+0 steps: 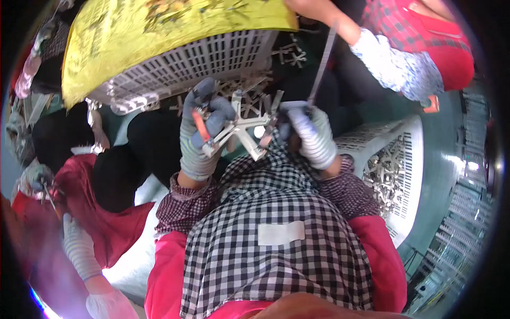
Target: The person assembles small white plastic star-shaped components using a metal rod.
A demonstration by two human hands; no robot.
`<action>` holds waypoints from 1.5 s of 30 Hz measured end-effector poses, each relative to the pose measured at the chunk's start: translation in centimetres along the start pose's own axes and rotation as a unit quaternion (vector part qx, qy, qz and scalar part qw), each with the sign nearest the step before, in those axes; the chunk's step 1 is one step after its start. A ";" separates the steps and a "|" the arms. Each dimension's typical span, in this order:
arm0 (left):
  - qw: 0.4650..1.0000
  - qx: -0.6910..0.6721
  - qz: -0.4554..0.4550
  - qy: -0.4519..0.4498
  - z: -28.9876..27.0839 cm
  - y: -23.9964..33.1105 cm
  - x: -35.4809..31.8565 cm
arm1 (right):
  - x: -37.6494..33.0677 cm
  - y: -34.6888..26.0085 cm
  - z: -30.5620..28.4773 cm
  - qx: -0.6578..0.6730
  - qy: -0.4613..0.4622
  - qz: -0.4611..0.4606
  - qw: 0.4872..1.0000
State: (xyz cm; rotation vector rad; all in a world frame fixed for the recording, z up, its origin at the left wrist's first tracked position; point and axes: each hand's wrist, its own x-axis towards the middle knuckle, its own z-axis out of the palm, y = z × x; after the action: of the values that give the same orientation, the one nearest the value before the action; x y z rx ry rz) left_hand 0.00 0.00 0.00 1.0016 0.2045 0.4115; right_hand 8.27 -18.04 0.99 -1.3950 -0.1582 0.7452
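Fingers (208, 119) of the gloved left hand (202, 133) clamp the white plastic frame (245, 127), right hand (311, 135) gripping a thin tool (321, 66); light, stiff, likely brittle, best held by the hub

Grey-blue gloves (204, 133), white plastic part (244, 125), black-and-white checked apron (276, 250), yellow sheet (159, 32), white baskets (212, 64).

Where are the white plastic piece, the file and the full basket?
White plastic piece (245, 125), head view, on its middle arm.
File (322, 64), head view, on its blade.
Basket (413, 154), head view, on its right wall.
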 end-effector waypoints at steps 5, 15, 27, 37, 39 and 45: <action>1.000 0.008 -0.009 0.005 2.7 -0.1 -0.4 | -1.0 -2.8 0.4 0.073 -0.044 0.071 0.994; 0.994 -0.059 -0.094 0.015 3.0 -2.1 0.2 | -4.0 -3.6 -4.2 0.155 -0.001 0.100 0.983; 0.978 -0.012 -0.203 0.051 -1.1 -4.9 0.3 | -22.4 -6.2 -25.9 0.051 0.563 -0.124 0.815; 0.984 0.036 -0.169 0.043 -1.9 -5.0 -0.3 | -39.7 5.6 -47.9 -0.435 0.733 0.336 0.401; 0.984 0.029 -0.177 0.020 -2.2 -6.8 1.2 | -42.9 6.3 -48.2 -0.332 0.779 0.242 0.474; 0.978 0.005 -0.196 0.065 -2.5 -5.5 0.7 | -35.4 4.0 -41.9 -0.423 0.748 0.278 0.429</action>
State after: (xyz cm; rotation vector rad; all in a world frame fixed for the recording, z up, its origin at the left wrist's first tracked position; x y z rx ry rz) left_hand 1.04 -0.39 -5.95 0.9191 0.5129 0.1136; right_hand 1.34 -72.62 -0.02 -2.6315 1.6569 -0.5068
